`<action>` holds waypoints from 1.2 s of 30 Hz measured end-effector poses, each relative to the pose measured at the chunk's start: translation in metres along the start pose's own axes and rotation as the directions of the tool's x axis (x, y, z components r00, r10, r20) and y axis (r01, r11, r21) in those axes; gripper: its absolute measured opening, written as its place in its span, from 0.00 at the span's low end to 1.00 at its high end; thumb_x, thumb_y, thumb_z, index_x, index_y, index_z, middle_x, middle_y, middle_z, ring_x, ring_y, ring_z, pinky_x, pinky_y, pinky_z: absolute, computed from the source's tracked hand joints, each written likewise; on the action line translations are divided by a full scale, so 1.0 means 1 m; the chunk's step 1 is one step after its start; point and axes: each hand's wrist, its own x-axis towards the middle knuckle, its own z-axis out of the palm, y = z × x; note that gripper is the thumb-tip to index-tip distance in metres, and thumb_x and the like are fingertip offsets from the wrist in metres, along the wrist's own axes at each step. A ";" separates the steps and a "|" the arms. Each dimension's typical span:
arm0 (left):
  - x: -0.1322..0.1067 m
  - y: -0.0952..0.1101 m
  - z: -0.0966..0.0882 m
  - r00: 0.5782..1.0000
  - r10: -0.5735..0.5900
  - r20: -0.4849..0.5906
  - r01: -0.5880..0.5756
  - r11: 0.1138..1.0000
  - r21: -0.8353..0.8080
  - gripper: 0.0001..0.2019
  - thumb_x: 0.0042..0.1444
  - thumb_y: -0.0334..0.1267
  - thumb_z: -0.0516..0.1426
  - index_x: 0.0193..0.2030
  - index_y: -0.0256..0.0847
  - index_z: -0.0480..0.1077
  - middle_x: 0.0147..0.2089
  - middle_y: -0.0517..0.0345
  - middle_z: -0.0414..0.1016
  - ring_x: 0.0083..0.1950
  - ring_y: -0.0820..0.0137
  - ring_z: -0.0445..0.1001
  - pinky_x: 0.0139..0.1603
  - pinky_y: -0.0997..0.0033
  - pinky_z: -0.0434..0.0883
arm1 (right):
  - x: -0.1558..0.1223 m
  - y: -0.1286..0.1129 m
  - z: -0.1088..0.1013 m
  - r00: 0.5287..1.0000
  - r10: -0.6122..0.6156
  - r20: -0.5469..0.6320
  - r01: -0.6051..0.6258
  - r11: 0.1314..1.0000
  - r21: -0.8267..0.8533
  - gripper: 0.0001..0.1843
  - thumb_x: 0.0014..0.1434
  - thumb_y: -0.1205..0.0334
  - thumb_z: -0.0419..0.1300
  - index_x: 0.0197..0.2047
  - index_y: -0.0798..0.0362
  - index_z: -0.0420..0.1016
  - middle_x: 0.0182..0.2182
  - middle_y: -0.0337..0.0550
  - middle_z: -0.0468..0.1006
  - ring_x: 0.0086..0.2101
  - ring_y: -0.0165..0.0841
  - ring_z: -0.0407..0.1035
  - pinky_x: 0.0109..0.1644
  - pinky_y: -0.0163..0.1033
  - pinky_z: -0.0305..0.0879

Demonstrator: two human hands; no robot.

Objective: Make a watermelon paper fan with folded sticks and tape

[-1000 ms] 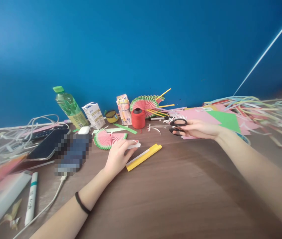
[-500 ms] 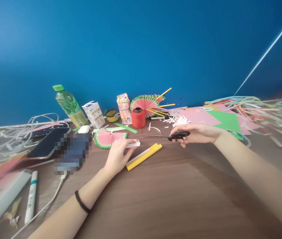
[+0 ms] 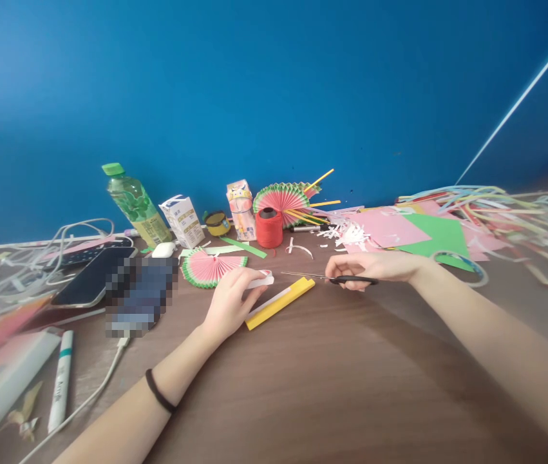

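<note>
My left hand point(image 3: 230, 298) is closed on a small white roll, apparently tape point(image 3: 264, 278), with most of it hidden by the fingers. Just right of that hand lies a folded yellow paper strip point(image 3: 281, 305) with a white band along part of it. My right hand point(image 3: 351, 270) grips black-handled scissors point(image 3: 353, 280). Their thin blades point left toward the roll, apart from it and over the far end of the yellow strip. A pleated pink paper fan with a green edge point(image 3: 206, 268) lies flat behind my left hand.
Along the blue wall stand a green bottle point(image 3: 138, 209), a white carton point(image 3: 183, 221), a red thread spool point(image 3: 269, 232) and a second fan point(image 3: 281, 198). White paper scraps point(image 3: 353, 237) and coloured sheets point(image 3: 440, 238) lie right. Phones point(image 3: 94, 277), cables and a marker point(image 3: 60, 381) occupy the left.
My right hand has shifted slightly nearer to me, bringing the scissors lower and a little to the right. The left hand has barely moved, and the yellow strip lies in the same place.
</note>
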 end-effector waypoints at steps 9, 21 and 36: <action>0.000 0.003 0.000 0.998 0.051 0.028 -0.049 0.997 -0.051 0.06 0.57 0.32 0.52 0.43 0.40 0.64 0.41 0.53 0.75 0.40 0.71 0.73 0.39 0.71 0.70 | 0.012 -0.013 0.020 0.996 0.008 -0.090 -0.023 0.986 -0.166 0.19 0.46 0.54 0.63 0.39 0.55 0.68 0.25 0.35 0.61 0.27 0.26 0.55 0.30 0.33 0.51; -0.002 0.001 0.002 0.998 0.061 0.023 -0.060 0.997 -0.039 0.07 0.58 0.34 0.52 0.43 0.41 0.64 0.42 0.52 0.76 0.38 0.70 0.74 0.39 0.69 0.71 | 0.008 -0.011 0.013 0.992 0.011 -0.123 -0.034 0.981 -0.189 0.16 0.49 0.56 0.61 0.40 0.54 0.69 0.25 0.35 0.61 0.26 0.26 0.55 0.30 0.33 0.52; -0.003 0.001 0.003 0.994 0.106 0.033 -0.106 0.994 0.000 0.06 0.57 0.34 0.53 0.41 0.40 0.66 0.43 0.52 0.76 0.38 0.70 0.74 0.39 0.69 0.71 | 0.017 -0.003 0.016 0.990 -0.040 -0.137 0.021 0.990 -0.136 0.17 0.47 0.55 0.62 0.39 0.55 0.71 0.24 0.35 0.65 0.26 0.26 0.58 0.29 0.33 0.52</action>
